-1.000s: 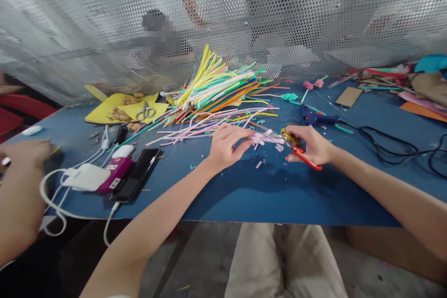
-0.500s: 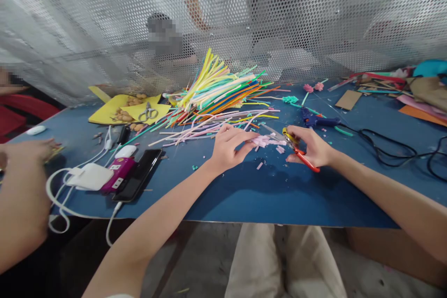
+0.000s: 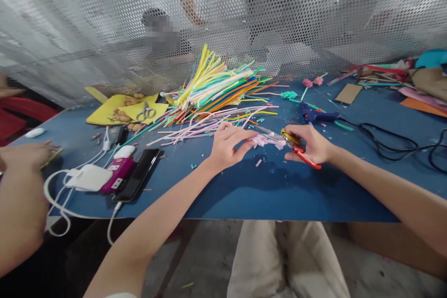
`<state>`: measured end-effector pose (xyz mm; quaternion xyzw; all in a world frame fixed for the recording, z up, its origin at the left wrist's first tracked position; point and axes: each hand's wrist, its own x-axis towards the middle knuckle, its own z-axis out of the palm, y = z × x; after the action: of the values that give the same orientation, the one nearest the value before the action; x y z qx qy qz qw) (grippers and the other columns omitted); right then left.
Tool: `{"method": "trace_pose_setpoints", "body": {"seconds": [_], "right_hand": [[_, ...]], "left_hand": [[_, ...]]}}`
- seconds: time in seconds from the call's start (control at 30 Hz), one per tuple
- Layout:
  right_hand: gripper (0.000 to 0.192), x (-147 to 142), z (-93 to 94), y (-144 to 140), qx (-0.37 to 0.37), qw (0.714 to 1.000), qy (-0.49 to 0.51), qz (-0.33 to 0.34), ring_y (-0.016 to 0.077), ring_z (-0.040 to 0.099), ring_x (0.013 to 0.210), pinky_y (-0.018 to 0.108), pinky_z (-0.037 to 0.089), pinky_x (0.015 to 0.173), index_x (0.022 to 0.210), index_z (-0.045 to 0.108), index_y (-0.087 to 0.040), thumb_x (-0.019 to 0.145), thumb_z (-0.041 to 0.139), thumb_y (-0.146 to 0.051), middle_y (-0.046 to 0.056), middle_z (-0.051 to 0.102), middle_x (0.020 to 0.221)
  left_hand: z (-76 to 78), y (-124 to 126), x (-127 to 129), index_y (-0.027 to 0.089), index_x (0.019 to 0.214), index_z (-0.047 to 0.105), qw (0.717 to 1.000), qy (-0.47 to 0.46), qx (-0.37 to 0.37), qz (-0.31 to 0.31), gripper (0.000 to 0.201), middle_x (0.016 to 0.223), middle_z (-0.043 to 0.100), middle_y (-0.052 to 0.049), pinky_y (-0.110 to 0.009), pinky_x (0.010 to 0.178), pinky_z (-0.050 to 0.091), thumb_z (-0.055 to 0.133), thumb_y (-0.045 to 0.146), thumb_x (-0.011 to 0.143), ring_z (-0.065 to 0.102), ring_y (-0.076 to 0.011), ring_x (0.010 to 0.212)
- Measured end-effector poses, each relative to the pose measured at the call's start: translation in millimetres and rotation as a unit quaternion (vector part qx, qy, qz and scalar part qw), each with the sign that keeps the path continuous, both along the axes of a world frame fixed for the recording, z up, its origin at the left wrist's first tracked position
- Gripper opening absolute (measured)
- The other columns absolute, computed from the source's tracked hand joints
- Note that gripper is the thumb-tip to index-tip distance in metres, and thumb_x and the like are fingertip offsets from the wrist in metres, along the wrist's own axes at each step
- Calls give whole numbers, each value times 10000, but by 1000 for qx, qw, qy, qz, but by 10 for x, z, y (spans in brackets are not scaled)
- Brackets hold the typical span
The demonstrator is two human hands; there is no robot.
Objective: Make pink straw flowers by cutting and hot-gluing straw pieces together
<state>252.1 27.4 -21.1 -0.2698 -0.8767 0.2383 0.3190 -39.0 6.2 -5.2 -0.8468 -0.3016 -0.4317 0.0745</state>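
Left hand (image 3: 228,145): pinching a short pink strip (image 3: 262,139) at the fingertips, grip clenched on it, just above the counter (image 3: 244,191).
Right hand (image 3: 310,143): wrapped around the orange-and-yellow handles of the scissors (image 3: 296,146), blades pointing left at the strip.
Strip: between the two hands, touching the blade tips (whether the blades are parted on it is too small to tell).
Done so far: judged as well under way; pink offcuts (image 3: 259,163) lying scattered on the counter under and beside the hands, a few teal bits further left.
Left to do: probably plenty; a big fan of coloured strips (image 3: 216,86) piled behind the hands, long pink ones spread loose in front of it.
Counter: blue sheet, cluttered; glue gun (image 3: 316,115) and its black cable to the right, yellow paper (image 3: 118,109) with small silver scissors on it to the left, phone (image 3: 138,179) and white charger (image 3: 87,177) near the front left edge.
Far right: card and paper scraps (image 3: 349,94) heaped at the corner.
Room: perforated metal screen (image 3: 314,14) right behind the counter, a person dimly visible through it.
Left edge: another person's hand (image 3: 24,153) resting on the counter, well apart from the cutting.
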Motion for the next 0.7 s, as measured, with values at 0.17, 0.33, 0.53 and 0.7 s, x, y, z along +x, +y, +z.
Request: {"method": "trace_pose_setpoints", "body": {"seconds": [0.17, 0.33, 0.53, 0.7], "right_hand": [[479, -14, 12, -11, 40, 999, -10, -21, 118, 337, 604, 282, 283, 583, 754, 379, -229, 783, 772, -501, -45, 425, 675], [498, 5, -4, 12, 46, 998, -10, -36, 125, 346, 634, 283, 290, 598, 784, 389, -231, 755, 790, -525, -35, 439, 714], [498, 12, -15, 28, 42, 999, -10, -32, 127, 343, 641, 283, 287, 603, 807, 379, -235, 758, 784, -520, -37, 431, 732], [483, 14, 2, 15, 58, 998, -13, -31, 125, 327, 638, 281, 270, 604, 787, 387, -231, 756, 786, -501, -39, 434, 720]], "left_hand": [[-10, 5, -12, 260, 1038, 728, 1000, 0, 1, -12, 319, 835, 772, -18, -384, 781, 436, 480, 459, 1030, 626, -147, 648], [1, 4, -14, 261, 1066, 692, 999, -7, 12, -28, 251, 852, 776, -15, -397, 768, 437, 504, 422, 1027, 628, -148, 651], [13, -6, -1, 275, 1074, 668, 999, -3, 16, -27, 210, 852, 773, -4, -406, 740, 420, 494, 387, 1033, 629, -145, 657], [38, -14, 16, 258, 1099, 662, 998, -18, 33, -57, 147, 888, 775, -3, -387, 739, 402, 553, 312, 1015, 623, -132, 670]]}}
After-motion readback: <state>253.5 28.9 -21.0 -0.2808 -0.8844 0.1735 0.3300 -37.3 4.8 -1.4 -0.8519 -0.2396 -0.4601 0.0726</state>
